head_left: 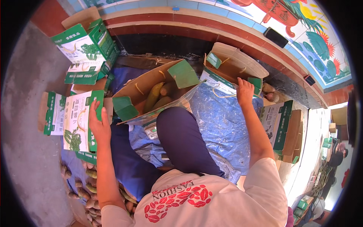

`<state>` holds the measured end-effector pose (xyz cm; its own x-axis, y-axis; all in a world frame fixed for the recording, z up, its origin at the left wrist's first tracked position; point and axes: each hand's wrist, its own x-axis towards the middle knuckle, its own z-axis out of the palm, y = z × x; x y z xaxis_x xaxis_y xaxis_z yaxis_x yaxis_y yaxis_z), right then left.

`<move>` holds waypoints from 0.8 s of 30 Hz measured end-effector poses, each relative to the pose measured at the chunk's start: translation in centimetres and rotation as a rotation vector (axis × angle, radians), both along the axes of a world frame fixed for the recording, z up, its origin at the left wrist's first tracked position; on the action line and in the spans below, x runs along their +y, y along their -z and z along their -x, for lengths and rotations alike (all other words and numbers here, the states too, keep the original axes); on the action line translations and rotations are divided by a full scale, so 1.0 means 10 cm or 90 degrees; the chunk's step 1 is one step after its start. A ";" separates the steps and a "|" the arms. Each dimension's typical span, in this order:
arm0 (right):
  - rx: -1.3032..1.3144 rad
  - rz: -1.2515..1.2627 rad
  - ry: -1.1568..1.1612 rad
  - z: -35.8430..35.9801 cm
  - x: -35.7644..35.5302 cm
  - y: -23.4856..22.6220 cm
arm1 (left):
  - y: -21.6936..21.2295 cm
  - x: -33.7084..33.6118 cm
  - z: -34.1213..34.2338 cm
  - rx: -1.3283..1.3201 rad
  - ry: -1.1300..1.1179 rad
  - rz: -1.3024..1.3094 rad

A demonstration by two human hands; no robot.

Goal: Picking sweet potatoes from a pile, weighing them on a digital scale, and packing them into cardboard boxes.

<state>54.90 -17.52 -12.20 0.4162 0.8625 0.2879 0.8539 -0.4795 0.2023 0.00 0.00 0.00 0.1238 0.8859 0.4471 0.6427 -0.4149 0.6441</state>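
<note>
My left hand (pixel 100 126) lies with fingers stretched out against the right edge of a green-and-white cardboard box (pixel 75 113). My right hand (pixel 245 92) has its fingers over the near rim of an open cardboard box (pixel 221 80) with raised flaps and a cord handle. Between my hands, just beyond my knee, stands another open cardboard box (pixel 128 89) with green corner flaps and cord loops. Inside it are long root vegetables (pixel 154 96), yellowish-green and brown. The bottom of the box at my right hand is hidden.
Stacked green-and-white boxes (pixel 90 45) stand at the far left. A blue tarp (pixel 215 121) covers the ground around my legs. Loose root vegetables (pixel 90 193) lie in a heap by my left forearm. Another open box (pixel 281 130) is to my right. A tiled wall (pixel 211 13) runs behind.
</note>
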 end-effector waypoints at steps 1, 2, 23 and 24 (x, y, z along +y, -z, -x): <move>0.038 -0.004 -0.003 0.03 -0.03 -0.07 | -0.03 -0.03 0.00 0.002 0.004 -0.006; 0.075 -0.006 -0.005 0.06 -0.06 -0.14 | -0.05 -0.04 -0.01 0.005 0.007 -0.012; 0.332 -0.266 -0.380 1.63 0.75 -1.74 | -0.09 0.02 0.09 -0.015 -0.015 -0.095; 0.359 -0.265 -0.401 1.75 0.80 -1.83 | -0.09 0.01 0.12 -0.025 -0.017 -0.103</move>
